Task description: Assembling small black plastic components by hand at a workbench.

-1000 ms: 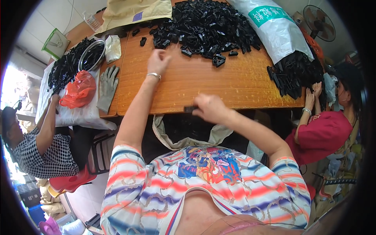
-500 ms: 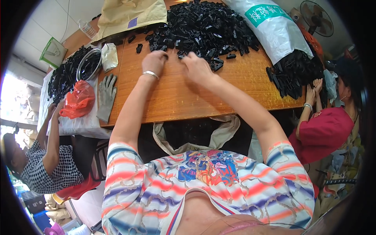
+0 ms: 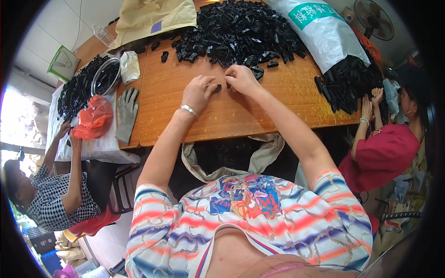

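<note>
My left hand [image 3: 197, 95] is closed over the wooden table [image 3: 176, 123], its fingertips on a small black plastic part [image 3: 217, 88]. Just to the right, my right hand [image 3: 243, 79] is pinched, fingertips pointing down; a dark bit shows under them, too small to make out. Both hands are apart, with a narrow gap between them. Beyond them spreads a large heap of black plastic parts [image 3: 241, 30]. A few loose parts [image 3: 257, 72] lie at the heap's near edge, close to my right hand.
A pale cloth bag [image 3: 194, 169] hangs open below the table's front edge. Left are a grey glove [image 3: 125, 116], red plastic bag [image 3: 95, 118] and a co-worker's hands. At right, a white sack [image 3: 331, 44] spills black parts beside another co-worker. A yellowish sack [image 3: 153, 16] lies at the back.
Both hands have drawn back from the heap's edge toward me. My left hand has also moved right, now with a black part at its fingertips.
</note>
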A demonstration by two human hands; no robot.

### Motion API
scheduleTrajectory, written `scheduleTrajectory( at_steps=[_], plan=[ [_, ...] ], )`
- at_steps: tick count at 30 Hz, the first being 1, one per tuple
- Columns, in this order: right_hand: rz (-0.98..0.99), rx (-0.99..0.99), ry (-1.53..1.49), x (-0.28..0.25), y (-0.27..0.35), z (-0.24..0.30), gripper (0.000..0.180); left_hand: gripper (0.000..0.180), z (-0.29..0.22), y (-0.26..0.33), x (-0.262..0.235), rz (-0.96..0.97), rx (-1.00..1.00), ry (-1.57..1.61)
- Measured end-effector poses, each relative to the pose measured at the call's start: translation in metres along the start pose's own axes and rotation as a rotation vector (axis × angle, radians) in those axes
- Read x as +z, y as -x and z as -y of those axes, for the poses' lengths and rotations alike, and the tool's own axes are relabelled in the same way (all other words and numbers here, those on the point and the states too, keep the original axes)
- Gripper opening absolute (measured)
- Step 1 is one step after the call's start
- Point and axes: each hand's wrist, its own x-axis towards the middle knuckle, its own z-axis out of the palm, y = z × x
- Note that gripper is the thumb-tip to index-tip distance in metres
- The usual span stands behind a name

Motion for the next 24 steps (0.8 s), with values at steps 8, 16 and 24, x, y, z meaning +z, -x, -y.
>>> scheduleTrajectory(
  at_steps=[8,16,24],
  plan=[
    [-0.126,0.159,-0.062,-0.005,0.053,0.0,0.016,0.03,0.016,0.023,0.006,-0.078,-0.004,-0.13],
    [0.018,-0.292,0.493,-0.015,0.061,0.007,0.026,0.027,0.019,0.02,0.008,-0.057,-0.028,-0.092],
    [-0.041,-0.366,0.388,0.011,0.034,0.04,0.017,0.025,0.02,0.018,0.01,-0.059,-0.021,-0.077]
  ],
)
